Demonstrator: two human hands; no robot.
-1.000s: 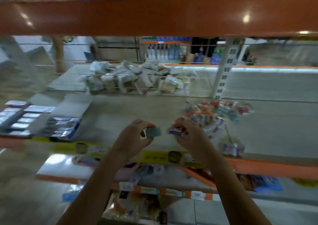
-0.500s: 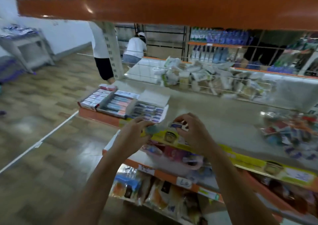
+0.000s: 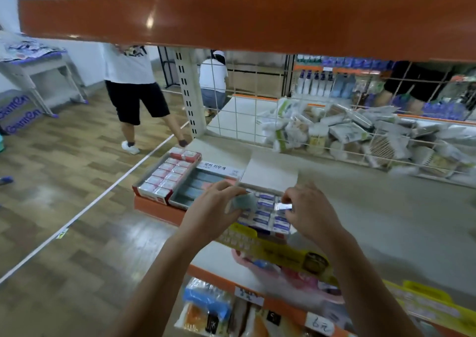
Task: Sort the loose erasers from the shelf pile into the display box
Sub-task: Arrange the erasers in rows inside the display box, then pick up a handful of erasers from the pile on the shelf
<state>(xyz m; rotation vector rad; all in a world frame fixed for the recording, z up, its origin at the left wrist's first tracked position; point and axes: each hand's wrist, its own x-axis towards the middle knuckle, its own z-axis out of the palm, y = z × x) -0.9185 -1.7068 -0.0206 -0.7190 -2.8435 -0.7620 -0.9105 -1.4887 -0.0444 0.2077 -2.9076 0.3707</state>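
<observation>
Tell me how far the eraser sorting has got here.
Done: display box already shows rows of blue-labelled erasers. In hand: left hand holds a greenish eraser, right hand pinches a white-blue one, both above it. Left: placing these; the loose pile is out of view.

a shop aisle with a wood-pattern floor (image 3: 64,228) on the left, crossed by a white line (image 3: 85,208). an orange shelf beam (image 3: 257,19) spans the top, glossy with glints of ceiling light. a perforated cream upright (image 3: 189,92) and a wire grid panel (image 3: 257,120) stand behind the grey shelf board (image 3: 386,220). far left — a grey table (image 3: 38,71) against a white wall (image 3: 15,1); two people in white shirts stand further off.
</observation>
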